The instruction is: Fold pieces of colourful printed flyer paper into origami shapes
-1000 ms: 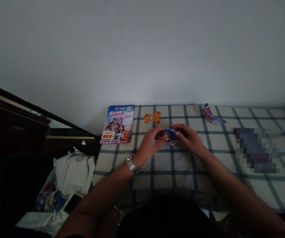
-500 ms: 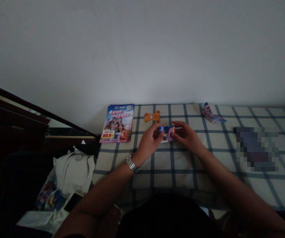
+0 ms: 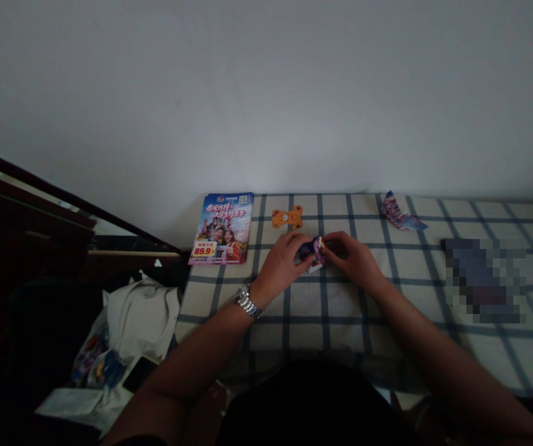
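Note:
Between my two hands is a small folded piece of printed paper [image 3: 316,249], blue, pink and white. My left hand [image 3: 285,260], with a metal watch [image 3: 248,301] at the wrist, is closed on the paper's left side. The thumb and fingers of my right hand [image 3: 350,255] pinch its right side. Both hands rest low over the checked cloth [image 3: 301,310]. Just beyond them lies a flat orange teddy bear cutout [image 3: 287,217]. A stack of printed flyers [image 3: 222,229] sits to the left of my hands.
A creased printed paper [image 3: 402,214] lies at the back right near the wall. Further right is a dark flat object [image 3: 482,275], blurred out. Below the cloth's left edge are a white bag [image 3: 143,316] and a dark phone-like rectangle [image 3: 139,374].
The paper between my hands has become narrower and is now folded or bent, with its right part turned over. Both hands have come closer together. The view has shifted slightly.

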Motion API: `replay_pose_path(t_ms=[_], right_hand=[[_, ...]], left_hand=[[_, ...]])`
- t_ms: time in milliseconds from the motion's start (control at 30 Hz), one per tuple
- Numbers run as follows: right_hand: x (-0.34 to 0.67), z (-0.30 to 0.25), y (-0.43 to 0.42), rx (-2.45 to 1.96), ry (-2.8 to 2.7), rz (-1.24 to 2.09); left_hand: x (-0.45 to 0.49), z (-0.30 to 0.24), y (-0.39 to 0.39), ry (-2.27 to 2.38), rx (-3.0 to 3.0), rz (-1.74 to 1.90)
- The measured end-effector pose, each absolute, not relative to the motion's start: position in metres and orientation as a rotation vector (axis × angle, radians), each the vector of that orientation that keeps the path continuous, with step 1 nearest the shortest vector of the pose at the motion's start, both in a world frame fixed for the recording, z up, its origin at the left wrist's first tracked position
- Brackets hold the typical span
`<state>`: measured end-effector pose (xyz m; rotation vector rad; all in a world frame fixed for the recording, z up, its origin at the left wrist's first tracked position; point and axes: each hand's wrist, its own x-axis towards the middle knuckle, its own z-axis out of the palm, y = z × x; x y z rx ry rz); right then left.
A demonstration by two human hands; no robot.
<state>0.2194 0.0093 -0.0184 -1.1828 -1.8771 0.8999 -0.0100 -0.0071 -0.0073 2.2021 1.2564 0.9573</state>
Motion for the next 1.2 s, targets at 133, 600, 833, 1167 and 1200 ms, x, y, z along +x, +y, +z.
replay_pose_path(t_ms=[133, 600, 833, 1167, 1200], right_hand=[[0.219, -0.020, 0.011, -1.185, -1.902, 0.830], [0.209, -0.015, 0.007, -1.127, -2.073, 0.489], [0.207, -0.015, 0.004, -1.049, -2.140, 0.399], [0.207, -0.013, 0.002, -1.054, -2.193, 0.375], [0.207, -0.013, 0.001, -1.056, -2.201, 0.365]], left_hand=[[-0.009, -0.009, -0.008, 1.278, 2.205, 0.941], [-0.007, -0.010, -0.008, 1.365, 2.169, 0.958], [-0.007, -0.010, -0.007, 1.357, 2.152, 0.974], [-0.006, -0.014, -0.008, 1.392, 2.120, 0.996], [-0.006, -0.014, -0.008, 1.399, 2.117, 0.999]])
